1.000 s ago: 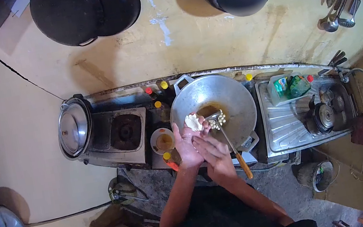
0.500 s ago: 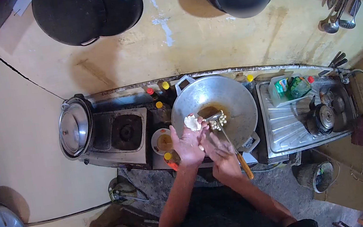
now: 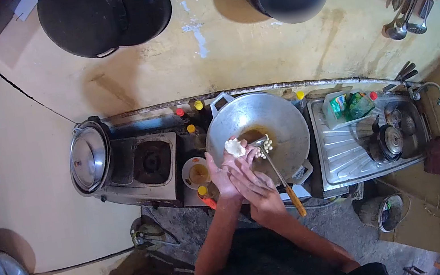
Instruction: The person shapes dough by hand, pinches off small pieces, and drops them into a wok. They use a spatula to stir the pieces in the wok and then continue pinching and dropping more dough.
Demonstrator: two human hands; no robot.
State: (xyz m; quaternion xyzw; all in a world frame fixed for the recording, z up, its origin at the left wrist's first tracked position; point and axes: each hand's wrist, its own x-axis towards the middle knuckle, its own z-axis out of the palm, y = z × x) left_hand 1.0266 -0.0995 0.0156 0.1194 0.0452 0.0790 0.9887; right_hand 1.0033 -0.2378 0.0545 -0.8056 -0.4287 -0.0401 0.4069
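A lump of white dough (image 3: 235,148) rests on the fingers of my left hand (image 3: 223,178), which is palm up beside the wok's near edge. My right hand (image 3: 261,193) lies across the left palm with its fingers stretched out. Anything between the palms is hidden. The large metal wok (image 3: 277,114) has some brownish liquid at the bottom. A ladle with a wooden handle (image 3: 296,201) leans over its near rim, and small pale balls (image 3: 264,149) sit at the ladle's head.
Left of the wok stand a bowl of yellowish liquid (image 3: 198,173), several bottles and a stove (image 3: 149,160) with a lidded pot (image 3: 88,158). To the right is a metal sink (image 3: 343,152) with a dark kettle (image 3: 390,142). Pans (image 3: 81,21) and utensils (image 3: 412,3) hang above.
My right hand has moved onto the left palm, its fingers now lying across it. The small pale piece seen on the left palm is now hidden. The view has shifted slightly.
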